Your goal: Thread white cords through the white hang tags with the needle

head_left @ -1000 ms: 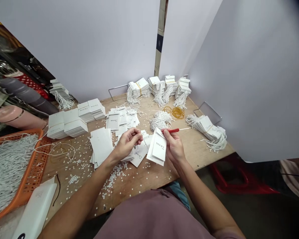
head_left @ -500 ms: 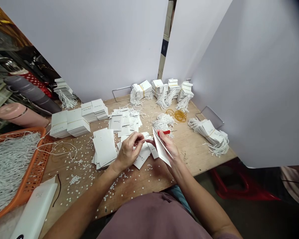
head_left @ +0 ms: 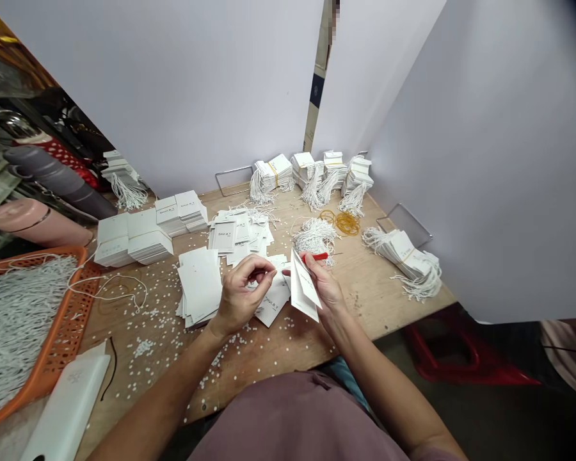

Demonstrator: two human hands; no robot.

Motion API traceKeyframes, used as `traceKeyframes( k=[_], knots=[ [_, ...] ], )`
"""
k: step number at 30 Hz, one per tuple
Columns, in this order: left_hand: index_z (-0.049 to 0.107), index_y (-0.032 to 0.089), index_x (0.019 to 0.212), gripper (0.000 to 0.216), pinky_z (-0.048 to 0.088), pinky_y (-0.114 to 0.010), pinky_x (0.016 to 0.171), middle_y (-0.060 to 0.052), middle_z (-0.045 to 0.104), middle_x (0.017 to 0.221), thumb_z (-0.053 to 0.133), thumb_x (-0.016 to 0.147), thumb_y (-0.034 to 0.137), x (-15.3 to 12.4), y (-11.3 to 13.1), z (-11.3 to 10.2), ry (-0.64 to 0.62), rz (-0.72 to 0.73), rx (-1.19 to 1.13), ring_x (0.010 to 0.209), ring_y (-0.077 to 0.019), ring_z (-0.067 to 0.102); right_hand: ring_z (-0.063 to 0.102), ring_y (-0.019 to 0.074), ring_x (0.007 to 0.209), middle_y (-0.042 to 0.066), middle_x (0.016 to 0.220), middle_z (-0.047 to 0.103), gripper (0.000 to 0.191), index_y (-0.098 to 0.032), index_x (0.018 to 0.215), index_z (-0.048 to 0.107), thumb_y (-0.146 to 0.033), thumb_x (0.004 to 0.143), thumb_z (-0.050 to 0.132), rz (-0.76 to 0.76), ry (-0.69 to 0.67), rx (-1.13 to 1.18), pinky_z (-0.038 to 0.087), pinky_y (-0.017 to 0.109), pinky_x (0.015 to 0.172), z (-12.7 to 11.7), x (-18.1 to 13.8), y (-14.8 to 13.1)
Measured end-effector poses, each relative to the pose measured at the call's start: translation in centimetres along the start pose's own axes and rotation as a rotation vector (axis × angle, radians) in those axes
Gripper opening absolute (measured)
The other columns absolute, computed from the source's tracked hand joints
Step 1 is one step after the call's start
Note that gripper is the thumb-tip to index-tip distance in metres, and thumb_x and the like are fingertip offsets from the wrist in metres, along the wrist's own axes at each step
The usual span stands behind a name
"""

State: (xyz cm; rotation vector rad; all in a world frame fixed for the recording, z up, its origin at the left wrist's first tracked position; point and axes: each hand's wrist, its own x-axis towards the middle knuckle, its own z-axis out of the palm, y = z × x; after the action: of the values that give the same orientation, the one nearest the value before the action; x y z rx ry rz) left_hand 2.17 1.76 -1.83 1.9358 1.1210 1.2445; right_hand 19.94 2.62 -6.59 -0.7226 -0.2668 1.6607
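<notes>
My right hand grips a small stack of white paper tags together with a red-handled needle tool. The fingers of my left hand are pinched together just left of the tags, on something too thin to make out, perhaps a string. Both hands hover over loose printed tags on the wooden table. A heap of white strings lies just beyond my right hand.
Banded tag bundles with strings line the back wall, and another bundle lies at the right. Blank tag stacks sit at the left. Yellow rubber bands, an orange basket of strings and paper punch dots surround them. White panels enclose the table.
My right hand turned the tag stack from face-up to edge-on and back toward me. My left hand's pinched fingers came closer to the tags. The view shifted slightly.
</notes>
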Motion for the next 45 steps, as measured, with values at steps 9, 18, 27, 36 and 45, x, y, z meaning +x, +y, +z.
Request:
traceKeyframes(
  k=[9,18,27,36,45],
  knots=[
    [0.066,0.016,0.085,0.010,0.043,-0.024,0.062,-0.002,0.062,0.079,0.071,0.087,0.025,0.1,-0.3,0.2,0.021,-0.206,-0.198,0.069,-0.0121,0.055,0.072,0.0130,0.063,-0.002,0.072,0.073,0.026,-0.016,0.086,0.071,-0.035,0.075,0.085,0.066,-0.172,0.017,0.058,0.021,0.058,1.2,-1.1,-0.3],
    [0.069,0.018,0.087,0.006,0.044,-0.024,0.066,-0.002,0.064,0.082,0.071,0.086,0.024,-0.1,-0.2,0.0,0.050,-0.185,-0.222,0.075,-0.0134,0.057,0.070,0.0143,0.073,-0.001,0.080,0.074,0.022,-0.020,0.084,0.074,-0.033,0.072,0.086,-0.143,-0.026,-0.097,0.057,0.024,0.068,2.0,-1.9,-0.3],
    [0.070,0.020,0.092,0.004,0.045,-0.026,0.066,-0.004,0.064,0.087,0.067,0.090,0.021,-0.8,-0.3,-0.2,0.044,-0.116,-0.189,0.075,-0.0141,0.056,0.066,0.0162,0.088,0.002,0.092,0.073,0.010,-0.027,0.094,0.079,-0.029,0.087,0.072,-0.634,-0.062,-0.519,0.053,0.031,0.083,1.4,-2.1,0.8],
    [0.077,0.021,0.098,0.015,0.049,-0.030,0.086,-0.008,0.059,0.102,0.063,0.093,0.027,-0.4,1.6,-1.1,0.092,-0.092,-0.290,0.103,-0.0204,0.057,0.067,0.0218,0.095,0.003,0.096,0.073,0.028,-0.034,0.104,0.079,-0.014,0.085,0.072,-1.084,-0.165,-0.837,0.048,0.048,0.104,2.3,-4.1,-0.7],
    [0.075,0.019,0.086,0.010,0.048,-0.029,0.084,-0.006,0.065,0.091,0.071,0.088,0.028,0.4,2.0,-0.4,0.074,-0.215,-0.426,0.091,-0.0186,0.060,0.063,0.0153,0.079,0.002,0.088,0.073,0.014,-0.023,0.085,0.079,-0.035,0.078,0.080,-0.356,-0.029,-0.256,0.053,0.028,0.077,3.6,-3.8,0.0]
  ],
)
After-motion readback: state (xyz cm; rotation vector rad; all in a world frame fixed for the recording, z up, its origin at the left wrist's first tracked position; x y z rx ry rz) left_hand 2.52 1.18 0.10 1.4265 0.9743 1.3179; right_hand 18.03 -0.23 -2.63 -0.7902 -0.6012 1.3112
